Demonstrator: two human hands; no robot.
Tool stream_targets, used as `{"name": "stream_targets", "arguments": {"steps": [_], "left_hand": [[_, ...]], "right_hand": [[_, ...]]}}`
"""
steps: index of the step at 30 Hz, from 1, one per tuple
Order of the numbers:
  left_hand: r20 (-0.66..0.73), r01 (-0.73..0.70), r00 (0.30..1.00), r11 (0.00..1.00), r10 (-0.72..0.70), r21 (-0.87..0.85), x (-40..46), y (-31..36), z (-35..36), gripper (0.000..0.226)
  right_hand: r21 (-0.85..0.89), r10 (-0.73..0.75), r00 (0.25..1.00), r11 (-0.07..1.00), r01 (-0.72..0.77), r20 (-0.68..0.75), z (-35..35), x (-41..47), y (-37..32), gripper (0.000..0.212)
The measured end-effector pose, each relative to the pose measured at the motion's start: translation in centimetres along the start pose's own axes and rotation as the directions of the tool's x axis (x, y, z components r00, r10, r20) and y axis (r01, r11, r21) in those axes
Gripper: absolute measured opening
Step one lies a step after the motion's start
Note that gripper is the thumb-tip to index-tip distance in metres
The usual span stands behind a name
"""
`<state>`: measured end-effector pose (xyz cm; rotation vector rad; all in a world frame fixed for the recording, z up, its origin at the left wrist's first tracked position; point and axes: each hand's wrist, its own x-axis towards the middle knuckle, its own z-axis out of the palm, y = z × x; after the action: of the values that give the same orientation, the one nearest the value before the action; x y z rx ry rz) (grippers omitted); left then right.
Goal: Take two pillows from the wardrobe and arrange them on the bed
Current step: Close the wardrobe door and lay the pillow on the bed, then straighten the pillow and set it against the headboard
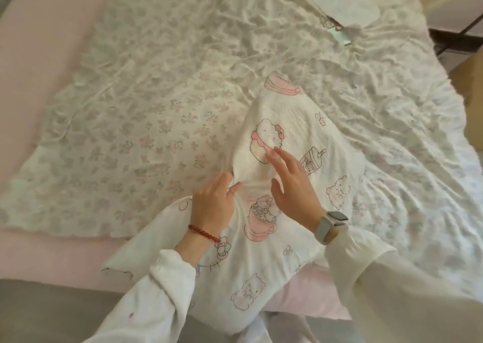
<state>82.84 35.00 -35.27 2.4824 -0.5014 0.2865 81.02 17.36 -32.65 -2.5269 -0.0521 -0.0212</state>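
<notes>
A pillow (274, 186) in a white cartoon-print case lies at the near side of the bed (39, 68), partly on the crumpled floral sheet (156, 81) and partly over the pink mattress edge nearest the person. It looks like two pillows, one overlapping the other where the fabric dips between the hands, but I cannot tell for certain whether that is a seam or just a fold. The left hand (213, 206), with a red bead bracelet (205, 233) on its wrist, has its fingers curled into that dip and pinches the case there, seemingly to pull the cloth taut or drag the pillow into line. The right hand (292, 188), a pale watch (330, 225) on its wrist, is spread with straight fingers and grasps nothing; it lies on or just above the upper part of the case, probably to smooth or steady it while the other hand tugs. The near corner of the pillow sticks out past the sheet toward the grey floor (52, 303), so it could slide off if pulled this way. Beyond the hands the sheet offers plenty of free room up toward the far end, where a small pale green object (342, 35) lies well apart from the pillow.
</notes>
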Motion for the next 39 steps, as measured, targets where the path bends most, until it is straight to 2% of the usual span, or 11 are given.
{"name": "stream_targets", "arguments": {"steps": [3, 6, 8, 11, 16, 20, 22, 26, 31, 35, 39], "left_hand": [[-0.065, -0.290, 0.954, 0.956, 0.292, 0.039, 2.5, 4.1, -2.1, 0.013], [-0.069, -0.467, 0.880, 0.882, 0.471, 0.065, 4.8, 8.6, -3.5, 0.018], [-0.073, -0.545, 0.832, 0.835, 0.550, 0.074, 5.8, 11.9, -4.0, 0.031], [-0.067, -0.622, 0.777, 0.780, 0.626, 0.067, 6.5, 18.0, -4.0, 0.044], [-0.044, -0.719, 0.693, 0.694, 0.720, 0.038, 4.8, 30.2, -1.2, 0.040], [-0.021, -0.826, 0.561, 0.562, 0.827, 0.050, 0.5, 41.6, 2.8, 0.024], [-0.007, -0.858, 0.510, 0.509, 0.860, 0.068, -0.9, 45.4, 3.8, 0.017], [-0.001, -0.907, 0.414, 0.412, 0.910, 0.083, -2.6, 54.4, 6.8, 0.022], [-0.057, -0.907, 0.413, 0.416, 0.909, 0.066, 0.3, 62.1, 10.4, 0.041], [-0.047, -0.868, 0.489, 0.491, 0.871, 0.073, 3.6, 66.2, 14.6, 0.026], [-0.098, -0.860, 0.493, 0.502, 0.864, 0.093, 7.9, 70.0, 20.3, 0.024]], "right_hand": [[-0.204, -0.210, 0.977, 0.956, 0.210, 0.022, -5.4, 1.0, 0.2, 0.078], [-0.394, -0.303, 0.947, 0.862, 0.320, 0.106, -11.6, 0.6, 1.3, 0.097], [-0.485, -0.316, 0.939, 0.806, 0.340, 0.134, -15.6, -0.8, 2.5, 0.097], [-0.539, -0.283, 0.956, 0.794, 0.281, 0.082, -20.9, -4.1, 4.4, 0.082], [-0.453, -0.192, 0.957, 0.889, 0.076, -0.217, -26.1, -14.0, 9.9, 0.040], [-0.232, -0.017, 0.904, 0.968, -0.091, -0.427, -29.0, -24.3, 16.3, 0.036], [-0.131, 0.049, 0.876, 0.983, -0.127, -0.480, -29.9, -27.5, 18.4, 0.033], [0.004, 0.137, 0.834, 0.987, -0.159, -0.535, -33.8, -33.2, 23.7, 0.026], [0.055, 0.162, 0.767, 0.985, -0.164, -0.621, -39.6, -34.0, 29.4, 0.024], [0.053, 0.161, 0.745, 0.984, -0.167, -0.648, -43.5, -32.6, 35.2, 0.022], [0.071, 0.170, 0.726, 0.984, -0.165, -0.666, -46.1, -30.2, 41.6, 0.019]]}}
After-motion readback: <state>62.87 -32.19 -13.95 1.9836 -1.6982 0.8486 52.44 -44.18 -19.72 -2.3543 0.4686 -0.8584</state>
